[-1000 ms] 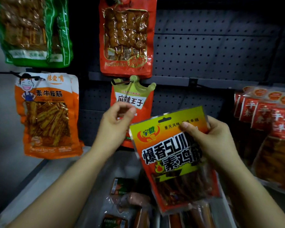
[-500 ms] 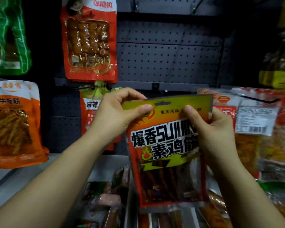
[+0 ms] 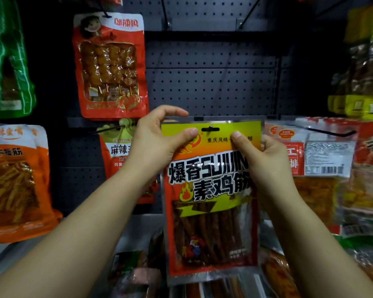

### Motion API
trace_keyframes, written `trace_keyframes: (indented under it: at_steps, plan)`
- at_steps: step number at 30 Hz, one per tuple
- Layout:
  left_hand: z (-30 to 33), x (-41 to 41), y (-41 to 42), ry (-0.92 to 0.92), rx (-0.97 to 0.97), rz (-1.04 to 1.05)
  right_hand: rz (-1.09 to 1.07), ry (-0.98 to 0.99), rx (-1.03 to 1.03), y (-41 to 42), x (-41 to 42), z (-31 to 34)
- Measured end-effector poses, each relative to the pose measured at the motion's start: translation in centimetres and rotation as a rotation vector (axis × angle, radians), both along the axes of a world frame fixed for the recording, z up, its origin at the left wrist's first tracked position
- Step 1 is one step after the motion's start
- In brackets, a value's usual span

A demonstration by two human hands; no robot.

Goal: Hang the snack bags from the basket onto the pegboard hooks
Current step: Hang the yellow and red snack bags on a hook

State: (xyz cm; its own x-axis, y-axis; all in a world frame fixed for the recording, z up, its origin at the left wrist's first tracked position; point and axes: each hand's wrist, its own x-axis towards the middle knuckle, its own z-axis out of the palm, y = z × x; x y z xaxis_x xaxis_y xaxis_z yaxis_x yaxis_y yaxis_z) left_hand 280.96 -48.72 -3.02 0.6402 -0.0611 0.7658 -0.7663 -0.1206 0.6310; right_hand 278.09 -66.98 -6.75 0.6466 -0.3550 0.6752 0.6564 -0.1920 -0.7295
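Both hands held one snack bag up to the pegboard

The left hand (image 3: 157,143) and right hand (image 3: 265,160) each pinched an upper corner of the yellow-and-red snack bag (image 3: 211,201) — thumbs in front, either side of its hang slot (image 3: 210,129) — upright before the dark pegboard (image 3: 211,89), above packets in the basket (image 3: 138,274).

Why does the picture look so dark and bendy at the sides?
Head view: dim light, so the pegboard looks nearly black; the wide lens bends and smears the edges; shiny glare streaks the green bag; the held snack bag in the middle stays sharp.
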Motion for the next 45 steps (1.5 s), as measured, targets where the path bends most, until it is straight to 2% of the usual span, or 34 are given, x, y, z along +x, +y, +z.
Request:
trace_keyframes:
  at_steps: [6,11,18,24,28,34,45]
  plan:
    - [-1.7,1.9,-0.2,0.029,-0.013,0.064,-0.060,0.033,-0.027,0.4,1.3,-0.5]
    - [-4.3,3.1,-0.5,0.203,-0.149,-0.101,-0.129,0.056,0.002,0.5,2.6,-0.7]
    - [-7.9,4.3,-0.8,0.375,-0.035,-0.076,-0.126,0.068,-0.040,0.0,4.0,-1.9]
    - [-8.1,6.5,-2.0,0.329,-0.010,0.044,-0.193,0.134,-0.253,-0.2,4.4,-7.1]
    - [-8.0,8.8,-2.7,0.328,-0.001,0.088,-0.255,0.185,-0.340,-0.6,5.9,-8.1]
    - [-7.5,12.5,-3.2,0.284,0.032,0.181,-0.330,0.323,-0.363,-1.1,9.8,-6.8]
    - [-7.0,17.2,-4.4,0.345,0.054,0.200,-0.359,0.500,-0.302,-1.1,14.9,-5.3]
